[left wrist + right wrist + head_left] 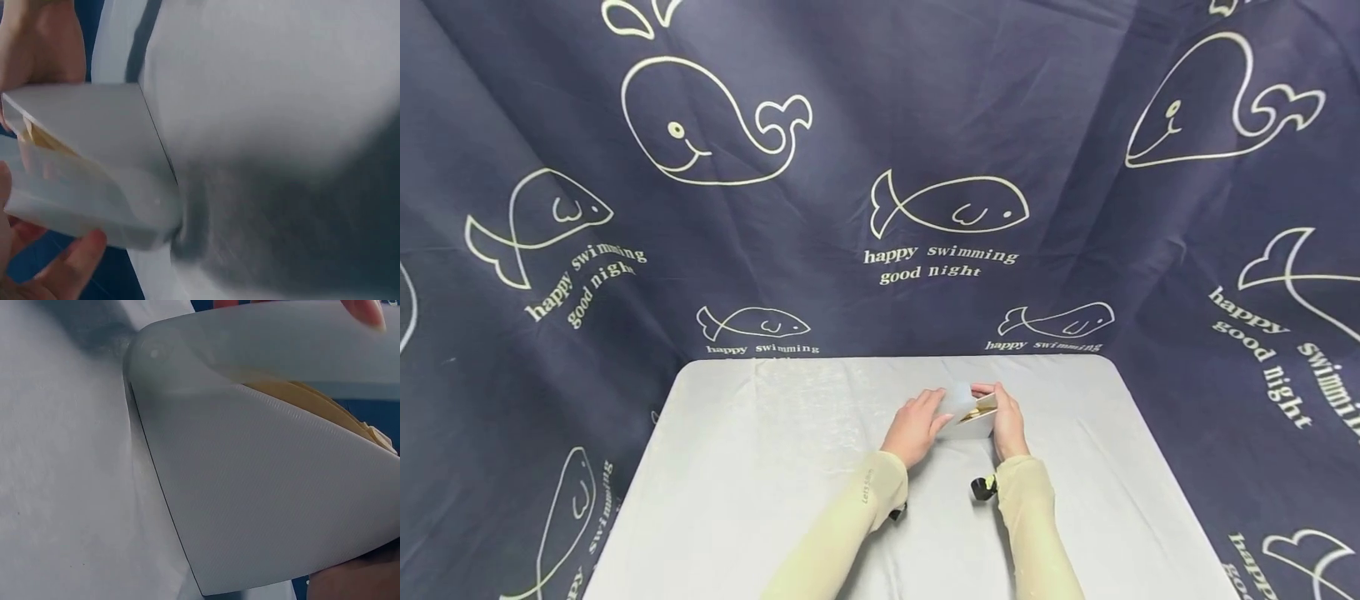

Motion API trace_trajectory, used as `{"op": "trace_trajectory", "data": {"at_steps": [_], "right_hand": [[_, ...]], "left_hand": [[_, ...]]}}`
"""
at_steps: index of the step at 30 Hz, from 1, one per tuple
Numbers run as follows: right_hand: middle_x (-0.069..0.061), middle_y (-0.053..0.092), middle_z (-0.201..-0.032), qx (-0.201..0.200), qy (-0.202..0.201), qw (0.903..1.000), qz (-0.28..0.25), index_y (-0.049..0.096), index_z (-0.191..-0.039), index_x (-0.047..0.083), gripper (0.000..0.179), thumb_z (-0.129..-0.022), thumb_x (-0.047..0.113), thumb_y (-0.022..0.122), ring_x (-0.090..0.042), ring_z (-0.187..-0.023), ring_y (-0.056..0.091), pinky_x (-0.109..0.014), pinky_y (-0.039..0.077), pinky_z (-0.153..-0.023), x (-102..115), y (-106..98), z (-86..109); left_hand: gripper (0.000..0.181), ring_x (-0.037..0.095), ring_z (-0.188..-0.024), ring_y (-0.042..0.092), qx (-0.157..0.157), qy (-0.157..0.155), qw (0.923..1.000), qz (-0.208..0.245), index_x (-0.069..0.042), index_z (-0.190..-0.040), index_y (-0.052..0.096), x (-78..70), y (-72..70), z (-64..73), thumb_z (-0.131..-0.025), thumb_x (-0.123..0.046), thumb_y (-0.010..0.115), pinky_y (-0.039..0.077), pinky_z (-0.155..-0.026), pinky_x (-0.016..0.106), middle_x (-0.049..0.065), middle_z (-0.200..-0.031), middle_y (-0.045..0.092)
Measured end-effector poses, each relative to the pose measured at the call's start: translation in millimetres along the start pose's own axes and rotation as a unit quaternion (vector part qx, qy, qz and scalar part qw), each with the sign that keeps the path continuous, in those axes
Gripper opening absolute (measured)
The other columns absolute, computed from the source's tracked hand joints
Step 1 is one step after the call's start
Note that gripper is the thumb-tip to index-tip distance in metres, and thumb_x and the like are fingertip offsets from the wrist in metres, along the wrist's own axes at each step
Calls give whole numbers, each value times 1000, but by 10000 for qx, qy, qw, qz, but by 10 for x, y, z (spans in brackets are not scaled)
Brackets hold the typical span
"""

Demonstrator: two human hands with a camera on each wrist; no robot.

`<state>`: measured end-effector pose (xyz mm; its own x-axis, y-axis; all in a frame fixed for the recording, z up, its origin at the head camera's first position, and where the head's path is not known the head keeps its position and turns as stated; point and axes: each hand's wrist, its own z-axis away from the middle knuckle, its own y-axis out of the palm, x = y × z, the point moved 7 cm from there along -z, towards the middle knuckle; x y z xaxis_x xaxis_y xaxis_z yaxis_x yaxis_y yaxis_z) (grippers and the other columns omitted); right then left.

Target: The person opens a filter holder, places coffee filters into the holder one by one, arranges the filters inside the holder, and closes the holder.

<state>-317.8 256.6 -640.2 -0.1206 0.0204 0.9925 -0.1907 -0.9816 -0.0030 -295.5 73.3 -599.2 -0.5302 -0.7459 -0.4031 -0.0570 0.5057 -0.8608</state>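
Note:
A white fine-textured case (262,481) stands on the table, its translucent cover (75,190) swung partly away at a slant. In the gap between them a tan-gold edge (312,403) of the contents shows; what it is I cannot tell. My left hand (917,423) holds the cover from the left, thumb on one side and fingers on the other. From the right, my right hand (1007,423) grips the case body, some of its fingers hidden behind it.
Under the case lies a pale grey cloth-covered table (790,500) with light wrinkles. A dark blue curtain (850,108) printed with whales and fish hangs behind it and along both sides. Black wrist cameras (982,488) sit below the hands.

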Motion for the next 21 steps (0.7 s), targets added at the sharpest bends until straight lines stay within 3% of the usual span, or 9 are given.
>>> {"op": "trace_trajectory", "data": {"at_steps": [2, 5, 8, 11, 17, 21], "right_hand": [[17, 72, -95, -35, 108, 9999, -29, 67, -129, -3, 60, -114, 38, 26, 1, -95, 65, -18, 48, -91, -10, -15, 5], [16, 73, -97, -10, 66, 10000, -48, 65, -130, -5, 61, -114, 38, 25, 1, -95, 64, -19, 47, -93, 0, -19, 14], [3, 77, -114, 254, -195, 9995, -57, 63, -132, -8, 66, -114, 39, 20, 2, -104, 64, -18, 46, -97, 24, 7, 13], [-9, 70, -134, 610, -503, 9965, -268, 60, -135, -10, 74, -114, 45, 15, 1, -114, 63, -17, 45, -101, 36, 40, 11], [-12, 61, -147, 1365, -844, 9806, -1122, 51, -146, -7, 88, -108, 60, 7, -7, -133, 57, -17, 44, -106, 13, 74, 38], [-19, 48, -157, 1631, -740, 9776, -1108, 39, -155, -5, 92, -106, 62, 1, -7, -139, 51, -15, 40, -108, 3, 80, 57]], "left_hand": [[48, 25, -108, 67, -17, -10, 10000, -97, -12, -145, 54, -58, 8, -15, -108, -42, 49, 54, -97, 37, 4, -133, 65], [48, 25, -104, 66, -28, -48, 9996, -260, -13, -144, 55, -114, 35, -39, -107, -42, 50, 54, -95, 36, 2, -131, 65], [48, 23, -104, 65, -9, -37, 9987, -502, -14, -144, 55, -155, 95, -70, -107, -44, 48, 52, -96, 34, 1, -131, 65], [48, 22, -102, 64, -3, 17, 9976, -696, -15, -144, 55, -201, 156, -100, -107, -44, 48, 52, -94, 32, 0, -129, 66], [45, 22, -96, 61, -118, -15, 9962, -858, -17, -140, 58, -287, 172, -119, -105, -44, 52, 52, -85, 31, -2, -126, 67], [44, 22, -92, 58, -181, -79, 9957, -910, -17, -137, 60, -337, 156, -111, -102, -42, 57, 53, -76, 31, -3, -123, 68]]}}
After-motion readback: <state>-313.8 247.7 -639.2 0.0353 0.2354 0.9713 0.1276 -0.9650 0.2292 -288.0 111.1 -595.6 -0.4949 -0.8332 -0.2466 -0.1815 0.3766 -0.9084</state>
